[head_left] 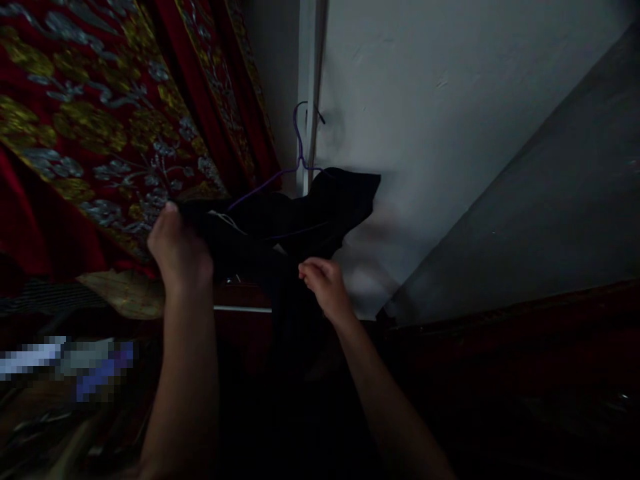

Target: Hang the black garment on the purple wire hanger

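One black garment (pixel 320 213) overlaps a purple hanger (pixel 301 162); your left hand (pixel 181 250) grips the garment; your right hand (pixel 324 283) is curled, grasp unclear.

Left hand (pixel 180 250) gripping black garment (pixel 240 250), right hand (pixel 324 285) perhaps pinching it, purple hanger (pixel 301 160), red patterned cloth (pixel 107 110)

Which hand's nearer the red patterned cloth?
The left hand, holding the dark garment: it overlaps the red patterned cloth in view; the right hand sits farther toward the pale wall.
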A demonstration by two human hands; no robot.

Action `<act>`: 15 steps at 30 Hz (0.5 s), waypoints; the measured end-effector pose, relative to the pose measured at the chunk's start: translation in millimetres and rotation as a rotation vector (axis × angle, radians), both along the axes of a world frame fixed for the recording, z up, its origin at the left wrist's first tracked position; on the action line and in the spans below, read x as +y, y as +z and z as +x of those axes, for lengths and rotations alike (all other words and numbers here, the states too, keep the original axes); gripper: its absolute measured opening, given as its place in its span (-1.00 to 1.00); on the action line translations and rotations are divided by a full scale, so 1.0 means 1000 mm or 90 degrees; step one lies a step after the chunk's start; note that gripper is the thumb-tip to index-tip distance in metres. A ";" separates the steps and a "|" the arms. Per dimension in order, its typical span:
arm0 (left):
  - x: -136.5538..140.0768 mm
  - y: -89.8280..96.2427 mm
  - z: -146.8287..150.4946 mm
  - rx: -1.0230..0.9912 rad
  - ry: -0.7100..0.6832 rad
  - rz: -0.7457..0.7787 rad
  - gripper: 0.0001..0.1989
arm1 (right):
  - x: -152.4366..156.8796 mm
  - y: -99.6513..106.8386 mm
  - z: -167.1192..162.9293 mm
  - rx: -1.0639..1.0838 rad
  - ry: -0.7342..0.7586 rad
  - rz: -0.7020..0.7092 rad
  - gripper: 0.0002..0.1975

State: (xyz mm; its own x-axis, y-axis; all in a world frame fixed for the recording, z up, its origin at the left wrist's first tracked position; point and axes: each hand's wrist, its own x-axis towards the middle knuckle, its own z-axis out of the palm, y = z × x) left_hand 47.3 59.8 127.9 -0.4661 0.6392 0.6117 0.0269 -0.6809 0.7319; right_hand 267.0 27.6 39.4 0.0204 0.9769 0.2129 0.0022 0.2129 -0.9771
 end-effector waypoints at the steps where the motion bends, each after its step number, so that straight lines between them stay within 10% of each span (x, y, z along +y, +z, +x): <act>1: -0.002 -0.011 -0.013 -0.141 -0.029 -0.015 -0.80 | -0.010 0.000 -0.003 0.010 0.025 -0.004 -0.75; 6: -0.034 -0.087 -0.029 -0.461 -0.073 -0.196 -0.76 | -0.057 -0.004 -0.021 0.082 0.092 -0.036 -0.72; 11: -0.073 -0.153 0.003 -0.337 -0.034 -0.254 -0.79 | -0.087 -0.030 -0.022 0.185 0.003 -0.096 -0.73; 15: -0.088 -0.158 0.027 -0.279 -0.029 -0.262 -0.73 | -0.094 -0.057 -0.006 0.166 -0.015 -0.155 -0.74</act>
State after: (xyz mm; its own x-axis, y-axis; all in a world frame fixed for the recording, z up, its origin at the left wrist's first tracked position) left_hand 74.2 -28.3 -30.4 -0.5848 0.8083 0.0676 -0.3591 -0.3327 0.8720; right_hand 260.5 -66.7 -17.2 0.0672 0.9969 -0.0414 -0.2511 -0.0232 -0.9677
